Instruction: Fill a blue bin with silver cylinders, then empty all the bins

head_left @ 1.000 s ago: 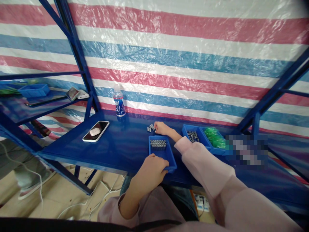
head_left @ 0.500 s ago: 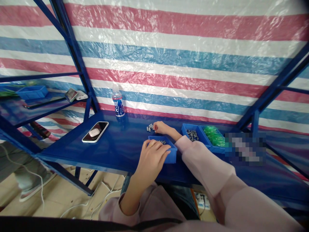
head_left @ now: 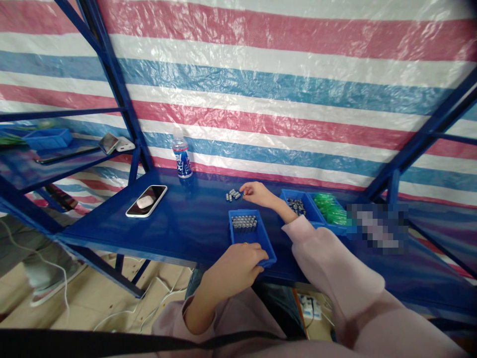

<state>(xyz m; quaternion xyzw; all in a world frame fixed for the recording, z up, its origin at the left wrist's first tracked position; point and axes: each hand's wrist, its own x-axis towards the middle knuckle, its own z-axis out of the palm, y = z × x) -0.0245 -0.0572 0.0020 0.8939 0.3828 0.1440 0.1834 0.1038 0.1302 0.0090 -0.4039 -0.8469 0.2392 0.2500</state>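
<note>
My left hand (head_left: 242, 263) grips the near end of a small blue bin (head_left: 271, 243), fingers over its rim. Rows of small metal cylinders (head_left: 244, 223) are packed in the bin's far part; its near part shows bare blue floor. Beyond the bin, my right hand (head_left: 258, 194) is over the table with thumb and fingertips pinched together. Whatever they may hold is too small to make out. Just left of those fingertips lies a loose group of several metal cylinders (head_left: 233, 195) on the table.
On the right stand a blue bin of small metal parts (head_left: 297, 206) and one of green plastic pieces (head_left: 330, 209). A bottle (head_left: 182, 161) and a phone (head_left: 158, 199) with a white case (head_left: 144, 201) on it are to the left. A striped sheet (head_left: 261, 99) hangs behind the blue table (head_left: 179, 228).
My left hand has moved toward me along the bin, uncovering its inside; the bin's near end now sits lower. My right hand has shifted slightly right, away from the loose cylinders.
</note>
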